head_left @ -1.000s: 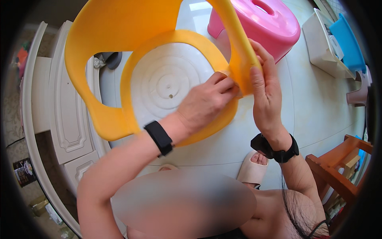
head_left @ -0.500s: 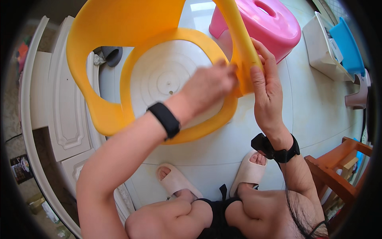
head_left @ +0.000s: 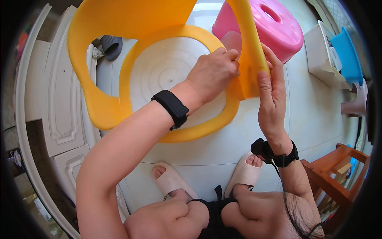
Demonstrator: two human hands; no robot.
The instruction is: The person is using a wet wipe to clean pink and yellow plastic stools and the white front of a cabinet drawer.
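A yellow plastic chair (head_left: 129, 75) with a curved back and arms stands in front of me, its seat ring around a pale, ringed round middle. My left hand (head_left: 213, 73) is closed in a fist at the inner side of the chair's right arm; what its fingers hold, if anything, is hidden. From the outer side, my right hand (head_left: 272, 91) grips that same arm, thumb on the near face and fingers behind the edge. Black bands circle both wrists.
Behind the right arm stands a pink plastic stool (head_left: 274, 28). Farther right are a white bin (head_left: 324, 55) and a blue basin (head_left: 347, 55). A wooden stool (head_left: 334, 171) is near my right forearm, and white cabinets (head_left: 63, 99) line the left. A grey slipper (head_left: 111, 47) lies beyond the chair.
My left hand, blurred by motion before, now shows sharply as a fist against the chair arm. The right hand keeps its grip. The whole view has shifted slightly.
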